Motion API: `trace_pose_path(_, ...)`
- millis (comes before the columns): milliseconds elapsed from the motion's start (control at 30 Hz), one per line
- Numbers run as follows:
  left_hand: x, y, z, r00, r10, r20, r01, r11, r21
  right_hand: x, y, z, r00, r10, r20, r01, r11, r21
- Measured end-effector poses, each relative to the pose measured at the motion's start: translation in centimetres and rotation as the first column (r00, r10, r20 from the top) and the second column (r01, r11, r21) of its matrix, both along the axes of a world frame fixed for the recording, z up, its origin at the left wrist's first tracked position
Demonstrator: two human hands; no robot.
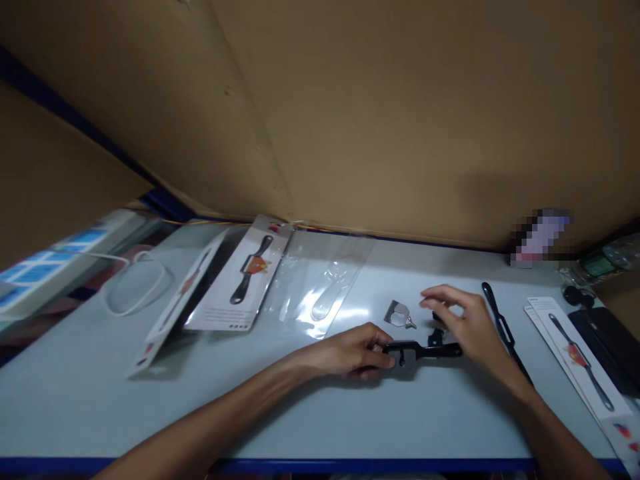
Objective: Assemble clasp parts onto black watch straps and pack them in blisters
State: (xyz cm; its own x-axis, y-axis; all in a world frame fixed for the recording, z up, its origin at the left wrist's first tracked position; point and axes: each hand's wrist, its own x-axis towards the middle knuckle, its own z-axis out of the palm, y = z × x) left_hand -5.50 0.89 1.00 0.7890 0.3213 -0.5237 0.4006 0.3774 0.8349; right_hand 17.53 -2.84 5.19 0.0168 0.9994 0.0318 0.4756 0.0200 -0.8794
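Note:
My left hand (364,352) grips one end of a black metal spokeshave (424,349), holding it low over the table with a grey blade (406,362) at its middle. My right hand (463,323) is raised over the spokeshave's other end, thumb and forefinger brought together in a pinch; anything between the tips is too small to make out. Under those fingers a small black part (436,337) shows, partly hidden. Beyond the left hand lies a grey metal plate with a screw (399,315). Another black spokeshave body (505,327) rests right of my right hand.
Printed packaging cards (240,280) and a clear plastic blister (320,293) lie at left and centre. More cards (575,360) and a black case (607,347) are at right. A white cable (135,313) loops near a power strip (65,260). Cardboard walls (375,120) stand behind.

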Motion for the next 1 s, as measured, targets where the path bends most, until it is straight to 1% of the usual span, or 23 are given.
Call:
trace_pose_path(33,0.0,0.1,0.1,1.0,0.027,0.007,-0.027,0.999,-0.023,0.6,0.3,0.2,0.993,-0.106,0.05,0.101,0.991,0.093)
trace_pose_path(100,-0.1,0.2,0.3,0.993,0.116,0.017,-0.115,0.992,-0.054,1.9,0.7,0.3,0.952,-0.286,0.112,0.253,0.936,0.243)
trace_pose_path(133,-0.1,0.3,0.5,0.982,0.187,0.022,-0.185,0.981,-0.053,2.4,0.9,0.3,0.929,-0.345,0.134,0.298,0.911,0.284)
trace_pose_path(167,0.0,0.4,0.6,0.963,0.266,0.03,-0.265,0.963,-0.038,2.8,1.0,0.2,0.913,-0.375,0.159,0.317,0.9,0.3)
trace_pose_path(200,0.0,0.6,0.6,0.935,0.352,0.043,-0.351,0.936,-0.012,3.1,1.1,0.0,0.909,-0.367,0.198,0.303,0.907,0.294)
trace_pose_path(267,0.0,0.8,0.6,0.856,0.511,0.079,-0.515,0.856,0.037,3.5,1.1,-0.2,0.911,-0.264,0.316,0.193,0.952,0.238)
trace_pose_path(300,0.0,0.9,0.5,0.815,0.571,0.096,-0.577,0.815,0.047,3.6,1.1,-0.2,0.902,-0.192,0.386,0.123,0.973,0.197)
trace_pose_path(367,-0.1,1.1,0.4,0.758,0.642,0.112,-0.649,0.76,0.032,3.9,0.9,-0.2,0.85,-0.067,0.523,0.014,0.994,0.105)
trace_pose_path(433,-0.1,1.1,0.3,0.74,0.664,0.108,-0.668,0.744,0.001,4.3,0.7,0.0,0.773,0.028,0.633,-0.043,0.999,0.008)
trace_pose_path(500,-0.1,0.9,0.4,0.747,0.657,0.098,-0.659,0.752,-0.019,4.5,0.5,0.3,0.703,0.145,0.696,-0.103,0.989,-0.101)
trace_pose_path(567,0.0,0.5,0.5,0.763,0.64,0.091,-0.639,0.768,-0.038,4.4,0.1,0.6,0.661,0.275,0.698,-0.182,0.961,-0.207)
trace_pose_path(633,0.2,0.1,0.4,0.781,0.618,0.089,-0.615,0.786,-0.057,3.8,-0.6,1.0,0.644,0.397,0.655,-0.259,0.918,-0.302)
trace_pose_path(700,0.4,-0.4,0.3,0.802,0.592,0.083,-0.586,0.806,-0.08,3.0,-1.3,1.3,0.627,0.479,0.615,-0.304,0.877,-0.373)
trace_pose_path(733,0.5,-0.6,0.3,0.811,0.58,0.078,-0.574,0.815,-0.087,2.5,-1.6,1.4,0.615,0.499,0.611,-0.305,0.865,-0.399)
trace_pose_path(833,0.8,-1.0,0.2,0.833,0.55,0.064,-0.546,0.835,-0.069,1.5,-2.0,1.3,0.583,0.502,0.639,-0.251,0.859,-0.446)
trace_pose_path(1000,0.9,-1.1,0.3,0.86,0.508,0.044,-0.507,0.861,-0.022,1.5,-1.3,0.4,0.561,0.504,0.657,-0.216,0.855,-0.471)
